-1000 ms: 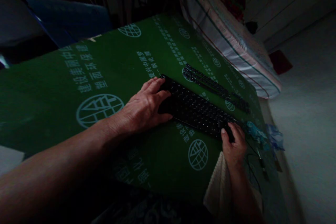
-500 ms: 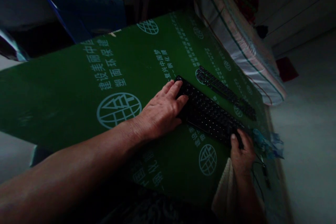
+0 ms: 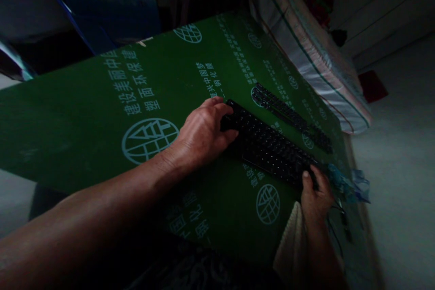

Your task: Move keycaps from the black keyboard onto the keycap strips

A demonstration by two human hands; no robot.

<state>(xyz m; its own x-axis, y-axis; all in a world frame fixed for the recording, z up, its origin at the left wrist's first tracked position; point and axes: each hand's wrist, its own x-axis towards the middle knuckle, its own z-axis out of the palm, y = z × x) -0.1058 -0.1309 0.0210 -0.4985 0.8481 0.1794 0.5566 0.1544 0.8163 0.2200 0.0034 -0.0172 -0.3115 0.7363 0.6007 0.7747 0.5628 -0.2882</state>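
A black keyboard lies slantwise on a green printed board. Small pale dots show along its nearer rows. My left hand is curled round the keyboard's left end, thumb on the near side. At the opposite end my right hand grips the corner, with the thumb and index finger visible on it. Beyond the keyboard, black keys lie in long rows on the board, roughly parallel to it. The undersides of both grips are hidden.
Crumpled clear-blue plastic and a dark cable lie by my right hand. A pale cloth hangs near my right forearm. A striped mattress borders the board's far right side; a blue panel stands behind at left.
My left hand has drawn slightly left, its fingers more bent round the keyboard's end. My right hand has shifted slightly right along with its end.
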